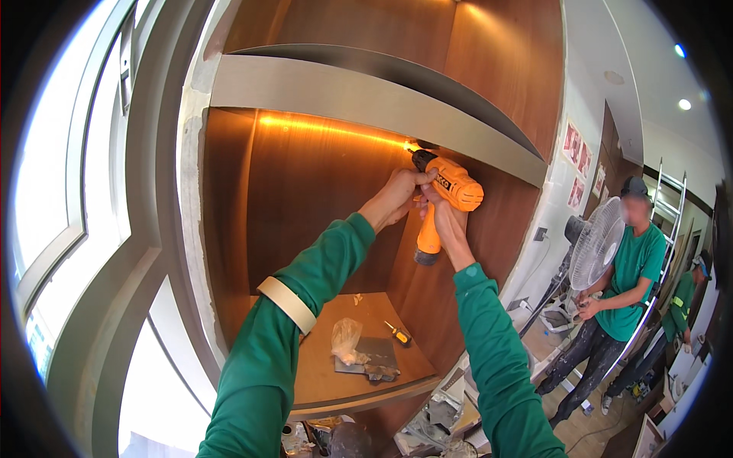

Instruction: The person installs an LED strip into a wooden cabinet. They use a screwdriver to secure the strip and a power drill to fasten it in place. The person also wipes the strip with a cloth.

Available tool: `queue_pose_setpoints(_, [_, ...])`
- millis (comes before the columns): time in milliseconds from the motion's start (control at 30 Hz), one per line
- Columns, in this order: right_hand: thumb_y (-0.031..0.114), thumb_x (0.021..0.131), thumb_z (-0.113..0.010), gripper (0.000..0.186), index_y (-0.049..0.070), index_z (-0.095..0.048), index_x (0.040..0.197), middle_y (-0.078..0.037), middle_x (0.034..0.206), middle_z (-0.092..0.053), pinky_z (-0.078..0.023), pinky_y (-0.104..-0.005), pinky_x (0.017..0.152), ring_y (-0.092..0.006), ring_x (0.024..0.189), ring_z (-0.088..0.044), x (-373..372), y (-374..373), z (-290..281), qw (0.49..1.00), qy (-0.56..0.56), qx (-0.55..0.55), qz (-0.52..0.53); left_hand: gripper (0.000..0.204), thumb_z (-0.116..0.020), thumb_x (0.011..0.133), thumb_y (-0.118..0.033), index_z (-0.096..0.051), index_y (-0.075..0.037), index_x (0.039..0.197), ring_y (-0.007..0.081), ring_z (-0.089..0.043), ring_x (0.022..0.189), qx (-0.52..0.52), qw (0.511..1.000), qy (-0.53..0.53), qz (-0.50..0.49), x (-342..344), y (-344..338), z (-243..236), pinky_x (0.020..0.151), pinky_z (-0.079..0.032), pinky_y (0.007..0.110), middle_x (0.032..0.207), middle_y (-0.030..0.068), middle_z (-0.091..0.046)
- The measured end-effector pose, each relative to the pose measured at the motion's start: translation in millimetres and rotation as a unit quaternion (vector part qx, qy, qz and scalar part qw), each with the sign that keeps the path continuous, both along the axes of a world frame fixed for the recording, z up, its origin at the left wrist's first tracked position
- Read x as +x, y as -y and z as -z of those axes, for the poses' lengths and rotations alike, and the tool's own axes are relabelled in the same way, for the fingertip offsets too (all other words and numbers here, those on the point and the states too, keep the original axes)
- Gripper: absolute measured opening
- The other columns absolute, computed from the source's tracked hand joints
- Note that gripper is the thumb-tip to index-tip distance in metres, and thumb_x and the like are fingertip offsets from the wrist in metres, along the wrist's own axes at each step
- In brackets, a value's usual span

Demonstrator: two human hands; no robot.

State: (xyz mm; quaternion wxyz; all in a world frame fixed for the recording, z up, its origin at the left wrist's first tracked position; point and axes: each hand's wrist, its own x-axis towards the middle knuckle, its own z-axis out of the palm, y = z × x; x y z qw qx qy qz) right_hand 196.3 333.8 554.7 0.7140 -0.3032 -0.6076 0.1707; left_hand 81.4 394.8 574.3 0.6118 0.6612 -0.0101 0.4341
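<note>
An orange cordless drill [456,185] with a black chuck points up and left at the underside of a grey shelf front [366,93]. My right hand [445,214] is wrapped round its handle. Beside the chuck, my left hand [401,192] has its fingers pressed together near the drill's body; what they pinch, if anything, is hidden. A lit orange light strip [328,130] runs under the shelf and ends near the drill's tip. The bit and whatever it touches are lost in the glow.
On the cabinet's lower board [317,374] lie a clear plastic bag [347,337], grey flat pieces [379,353] and a yellow-black screwdriver [398,333]. A large window frame [114,328] stands at left. At right are a pedestal fan [599,238], a co-worker [641,256], another person [678,305] and a ladder [672,198].
</note>
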Motion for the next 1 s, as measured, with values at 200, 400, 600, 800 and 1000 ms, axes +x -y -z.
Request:
queue_pose_setpoints(200, [0.010,0.090,-0.067,0.016,0.002,-0.059,0.100,-0.002,0.068,-0.057,-0.045,-0.0274,0.047,-0.0111,0.052,-0.053,-7,4,0,1.000,-0.011,0.009,0.019,0.032,-0.051,0.100,-0.031,-0.059,0.000,0.099,0.0207,-0.054,0.068,-0.002,1.000,-0.004,-0.016,0,-3,-1,0.065,-0.042,0.035,0.080,0.0094,-0.059])
queue_pose_setpoints(400, [0.019,0.091,-0.068,0.019,0.004,-0.061,0.101,-0.004,0.072,-0.058,-0.046,-0.0266,0.049,-0.0131,0.055,-0.055,4,-4,5,1.000,0.006,0.003,0.011,0.030,-0.052,0.099,-0.029,-0.059,0.000,0.096,0.0209,-0.053,0.061,-0.009,1.000,0.003,-0.026,0,8,-1,0.066,-0.042,0.036,0.076,0.0094,-0.057])
queue_pose_setpoints(600, [0.011,0.091,-0.066,0.014,0.002,-0.059,0.098,-0.003,0.068,-0.056,-0.044,-0.0268,0.048,-0.0119,0.052,-0.053,-1,5,0,1.000,-0.007,-0.011,0.002,0.029,-0.053,0.099,-0.027,-0.059,0.002,0.098,0.0214,-0.053,0.060,-0.015,0.999,0.019,-0.030,2,7,-1,0.063,-0.043,0.035,0.076,0.0104,-0.057])
queue_pose_setpoints(800, [0.014,0.091,-0.068,0.016,0.003,-0.059,0.098,-0.003,0.068,-0.056,-0.044,-0.0268,0.047,-0.0120,0.051,-0.053,2,4,-1,1.000,-0.015,-0.025,0.000,0.030,-0.053,0.099,-0.027,-0.058,0.002,0.101,0.0214,-0.053,0.061,-0.011,0.999,0.024,-0.041,4,10,-2,0.061,-0.043,0.036,0.081,0.0117,-0.058])
queue_pose_setpoints(1000, [0.015,0.090,-0.069,0.018,0.003,-0.059,0.100,-0.003,0.067,-0.056,-0.044,-0.0266,0.047,-0.0116,0.051,-0.053,4,1,-1,1.000,-0.002,-0.025,-0.007,0.030,-0.053,0.099,-0.027,-0.058,0.003,0.101,0.0213,-0.053,0.065,-0.014,1.000,0.010,-0.023,3,2,-1,0.059,-0.043,0.035,0.083,0.0119,-0.058])
